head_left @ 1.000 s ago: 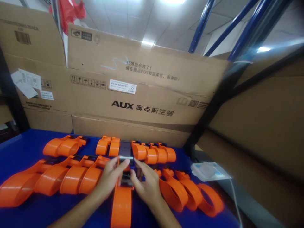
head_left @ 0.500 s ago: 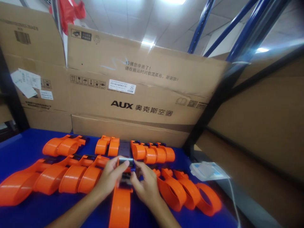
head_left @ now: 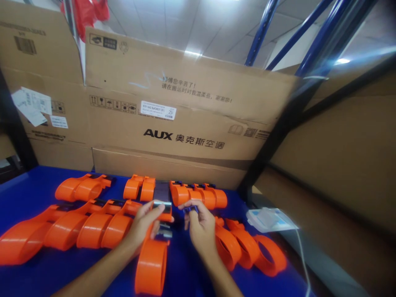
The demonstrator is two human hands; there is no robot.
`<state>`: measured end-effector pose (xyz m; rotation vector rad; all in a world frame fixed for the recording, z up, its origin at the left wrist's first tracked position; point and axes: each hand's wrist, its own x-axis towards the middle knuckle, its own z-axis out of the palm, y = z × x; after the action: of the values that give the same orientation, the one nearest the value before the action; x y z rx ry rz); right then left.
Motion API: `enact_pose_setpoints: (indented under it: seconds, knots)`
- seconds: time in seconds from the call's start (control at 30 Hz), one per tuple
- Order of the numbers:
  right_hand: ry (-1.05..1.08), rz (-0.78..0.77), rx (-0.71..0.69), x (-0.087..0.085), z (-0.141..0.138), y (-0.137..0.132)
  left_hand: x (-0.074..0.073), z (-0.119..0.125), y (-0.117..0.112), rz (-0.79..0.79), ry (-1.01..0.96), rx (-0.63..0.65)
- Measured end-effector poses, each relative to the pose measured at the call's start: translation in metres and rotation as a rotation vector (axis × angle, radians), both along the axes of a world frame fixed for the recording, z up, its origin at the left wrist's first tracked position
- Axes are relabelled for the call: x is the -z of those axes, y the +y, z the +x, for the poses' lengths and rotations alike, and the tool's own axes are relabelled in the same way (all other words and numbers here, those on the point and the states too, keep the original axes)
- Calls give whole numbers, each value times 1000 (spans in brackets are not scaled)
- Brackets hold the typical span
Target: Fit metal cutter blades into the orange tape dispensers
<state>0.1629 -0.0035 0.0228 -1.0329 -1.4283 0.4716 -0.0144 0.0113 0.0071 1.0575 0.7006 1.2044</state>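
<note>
My left hand [head_left: 147, 216] grips an orange strap by its end, thumb on top of a shiny metal-and-black buckle piece [head_left: 163, 207]. The looped part of this orange strap [head_left: 151, 264] hangs below the hand toward the front of the table. To the right and a little apart, my right hand [head_left: 201, 227] pinches a small dark blue clip [head_left: 191, 209] between thumb and fingers. Just behind the left hand lies a dark flat rectangular object [head_left: 162, 192]. A second metallic piece [head_left: 164, 233] shows under the held buckle; whether it belongs to the strap I cannot tell.
Several looped orange straps [head_left: 93, 231] lie in rows on the blue table [head_left: 27, 187], with more straps [head_left: 229, 247] on the right. Behind stands a cardboard panel [head_left: 123, 132]. A clear plastic case [head_left: 272, 220] and a white cable [head_left: 303, 255] are at the right edge.
My right hand has moved right, away from the buckle, with the dark blue clip in its fingers. The held strap's loop has swung slightly left and turned.
</note>
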Motion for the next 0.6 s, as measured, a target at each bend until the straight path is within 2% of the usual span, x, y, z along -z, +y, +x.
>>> enact_pose_setpoints:
  seconds: [0.1, 0.23, 0.4, 0.6]
  knots:
    - [-136, -24, 67, 0, 4, 4, 3, 0, 2, -42, -4, -56]
    - [-342, -117, 129, 0, 5, 3, -1, -1, 0, -73, -18, -122]
    - [-651, -239, 67, -5, 2, 0, -4, -1, -2, -63, -28, -115]
    - [-957, -305, 36, -4, 2, -1, 4, -2, 4, -58, 30, -81]
